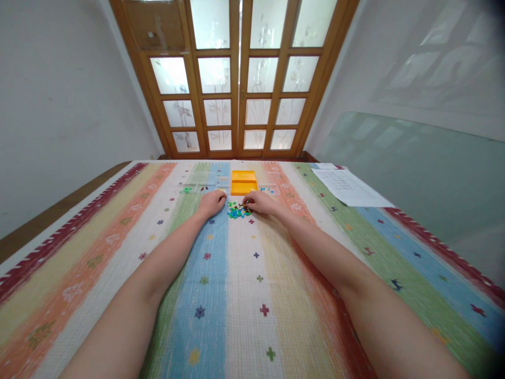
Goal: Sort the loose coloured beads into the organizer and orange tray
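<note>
A pile of small green, blue, yellow and brown pieces point(237, 212) lies on the striped cloth between the hands. At its right edge is my right hand point(258, 201), its fingers bent down and closed over the pieces; what they hold, if anything, is too small to name. My left hand point(213, 202) rests left of the pile with its fingers curled together, their tips hidden or too small to read. Just beyond the hands sits an open orange box point(244, 176). Clear trays flank it, with green pieces point(187, 189) and brown ones on the left, blue pieces point(267, 190) on the right.
White papers point(351, 187) lie at the right side of the table, near a glass panel point(418, 179) by the wall. The striped tablecloth point(244, 316) covers the table. Wooden doors with glass panes point(236, 79) stand beyond the far edge.
</note>
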A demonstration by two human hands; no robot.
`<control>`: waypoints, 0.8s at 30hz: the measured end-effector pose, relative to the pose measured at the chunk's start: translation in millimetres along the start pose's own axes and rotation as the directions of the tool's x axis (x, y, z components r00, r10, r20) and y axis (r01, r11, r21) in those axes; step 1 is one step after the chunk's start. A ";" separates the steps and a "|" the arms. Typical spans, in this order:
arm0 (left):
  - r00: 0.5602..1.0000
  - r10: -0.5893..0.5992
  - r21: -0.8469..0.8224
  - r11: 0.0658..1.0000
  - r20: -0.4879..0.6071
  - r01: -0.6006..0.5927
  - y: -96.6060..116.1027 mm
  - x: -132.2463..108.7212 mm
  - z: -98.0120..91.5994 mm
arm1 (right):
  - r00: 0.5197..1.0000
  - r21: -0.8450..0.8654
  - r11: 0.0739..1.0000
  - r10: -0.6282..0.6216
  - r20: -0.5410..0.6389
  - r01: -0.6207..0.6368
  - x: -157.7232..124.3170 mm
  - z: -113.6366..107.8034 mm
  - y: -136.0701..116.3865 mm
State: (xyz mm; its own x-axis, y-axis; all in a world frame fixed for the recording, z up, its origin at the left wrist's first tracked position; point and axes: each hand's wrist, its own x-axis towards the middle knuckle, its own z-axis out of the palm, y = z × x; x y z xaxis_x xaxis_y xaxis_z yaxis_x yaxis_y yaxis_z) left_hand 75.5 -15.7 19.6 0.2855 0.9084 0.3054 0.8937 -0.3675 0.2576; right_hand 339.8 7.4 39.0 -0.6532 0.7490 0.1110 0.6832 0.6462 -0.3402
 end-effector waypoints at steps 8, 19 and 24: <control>1.000 0.002 0.015 1.000 0.004 -0.002 0.6 0.0 -0.3 | 0.994 -0.066 0.992 0.109 -0.006 -0.109 11.9 4.4 3.6; 1.000 0.003 0.002 1.000 0.001 -0.003 -0.8 0.1 0.9 | 0.993 -0.081 0.991 0.111 0.032 -0.108 11.9 1.9 -2.8; 1.000 0.009 -0.005 1.000 0.007 -0.009 -0.6 0.0 0.6 | 0.993 -0.063 0.993 0.102 0.054 -0.099 13.8 2.3 -4.3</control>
State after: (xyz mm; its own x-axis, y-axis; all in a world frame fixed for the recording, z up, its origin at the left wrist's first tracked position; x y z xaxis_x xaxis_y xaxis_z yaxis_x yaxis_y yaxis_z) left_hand 75.1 -15.4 18.9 0.2961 0.9062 0.3018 0.8891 -0.3770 0.2597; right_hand 327.1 14.6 39.8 -0.5968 0.8020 0.0248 0.7634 0.5770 -0.2903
